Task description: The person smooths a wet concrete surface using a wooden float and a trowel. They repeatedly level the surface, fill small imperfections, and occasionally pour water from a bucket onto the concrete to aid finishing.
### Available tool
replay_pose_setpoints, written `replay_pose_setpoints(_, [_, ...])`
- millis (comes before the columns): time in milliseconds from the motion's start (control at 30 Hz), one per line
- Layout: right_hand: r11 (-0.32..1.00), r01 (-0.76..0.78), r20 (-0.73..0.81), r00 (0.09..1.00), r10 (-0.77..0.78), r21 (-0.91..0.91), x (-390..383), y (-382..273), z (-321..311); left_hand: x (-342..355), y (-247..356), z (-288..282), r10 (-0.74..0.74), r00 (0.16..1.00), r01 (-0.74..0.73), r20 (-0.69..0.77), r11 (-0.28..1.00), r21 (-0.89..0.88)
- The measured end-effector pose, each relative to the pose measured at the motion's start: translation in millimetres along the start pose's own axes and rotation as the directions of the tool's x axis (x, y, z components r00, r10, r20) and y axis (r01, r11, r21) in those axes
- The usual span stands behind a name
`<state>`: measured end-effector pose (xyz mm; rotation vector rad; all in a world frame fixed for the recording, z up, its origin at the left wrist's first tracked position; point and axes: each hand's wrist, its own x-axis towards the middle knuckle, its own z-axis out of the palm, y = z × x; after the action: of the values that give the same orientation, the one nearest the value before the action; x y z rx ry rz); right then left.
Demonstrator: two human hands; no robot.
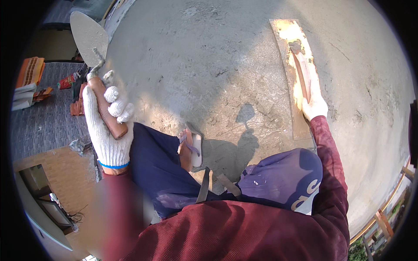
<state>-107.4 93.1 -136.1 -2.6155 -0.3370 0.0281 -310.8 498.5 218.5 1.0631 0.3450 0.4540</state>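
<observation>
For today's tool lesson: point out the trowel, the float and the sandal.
trowel (89, 37), head view, on the flat pointed blade.
float (291, 78), head view, on the long flat board left of its handle.
sandal (197, 150), head view, on the pale sole beside the foot.

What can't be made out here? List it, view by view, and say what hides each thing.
Head view only:
- Right hand: its fingers lie along the float's handle; glare washes out the grip.
- Float: sun glare bleaches its upper end; its underside lies on the cement surface.
- Left hand: the glove covers the trowel handle in part.
- Sandalled foot: half hidden by the knee.
- Lower left: blurred patch.
</observation>
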Motion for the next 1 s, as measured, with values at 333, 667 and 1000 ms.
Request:
replay_pose_setpoints(333, [0.987, -0.162, 0.106, 0.981, 0.160, 0.003, 88, -49, -15, -26, 36, -62, -0.227, 0.974, 0.196, 0.028, 0.766, -0.612])
replay_pose_setpoints(667, [0.939, -0.344, -0.001, 0.939, 0.344, -0.006, 10, -46, -30, -17, 56, -76, -0.242, 0.938, 0.340, 0.249, 0.780, -0.526])
replay_pose_setpoints(1000, [0.986, -0.052, -0.063, 0.996, 0.063, 0.156, -17, -98, 74, 27, 54, -81, 0.164, 0.984, -0.170, 0.077, 0.982, 0.086])
